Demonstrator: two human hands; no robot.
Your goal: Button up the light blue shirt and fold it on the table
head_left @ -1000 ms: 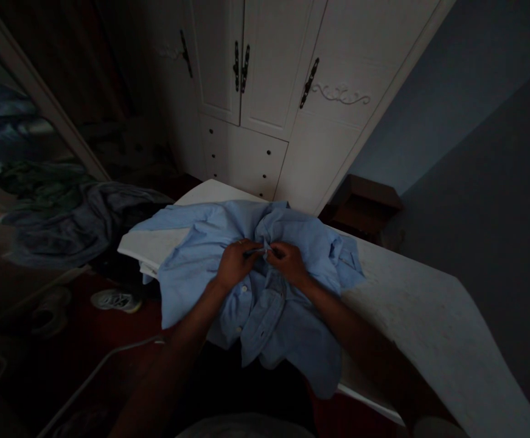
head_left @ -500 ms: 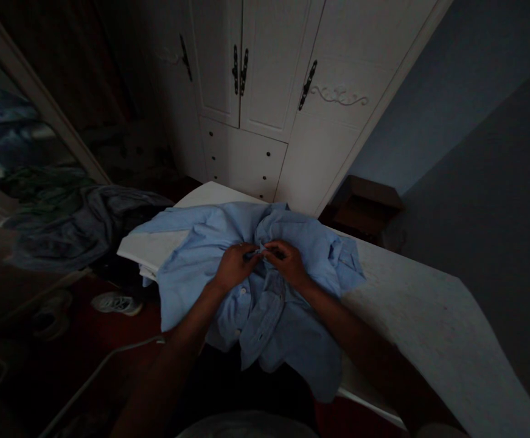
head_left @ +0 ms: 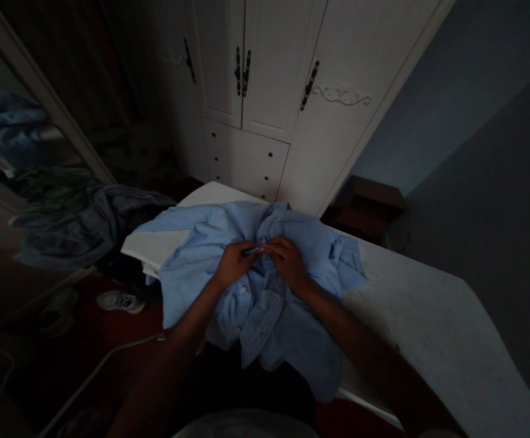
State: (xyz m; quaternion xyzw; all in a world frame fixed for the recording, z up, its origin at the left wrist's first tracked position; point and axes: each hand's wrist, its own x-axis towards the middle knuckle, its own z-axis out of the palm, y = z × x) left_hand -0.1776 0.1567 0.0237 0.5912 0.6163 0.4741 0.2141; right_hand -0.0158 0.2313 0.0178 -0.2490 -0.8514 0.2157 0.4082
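A light blue button-up shirt (head_left: pixel 191 261) lies spread and rumpled over a white-topped board, its lower part hanging off the near edge. My left hand (head_left: pixel 236 263) pinches the front edge of the shirt just below the collar. Fingertip to fingertip with it, my right hand (head_left: pixel 288 261) grips the same spot of cloth from the other side. Whatever lies between the fingertips is too small to make out. Below the hands the two front edges hang apart, with white buttons (head_left: pixel 243 289) on the left edge and a buttonhole strip (head_left: pixel 265 322) on the right.
Behind the board (head_left: pixel 420 304) stands a white wardrobe (head_left: pixel 265 109) with dark handles. A brown bedside cabinet (head_left: pixel 374 194) is at the back right. Grey and green clothes (head_left: pixel 77 225) are heaped at left, above a sneaker (head_left: pixel 121 300) and a pale cable (head_left: pixel 104 362) on the red floor.
My fingers have shifted slightly on the cloth, and the fingertips of both hands are closer together. The shirt stays in place. The view has moved a little.
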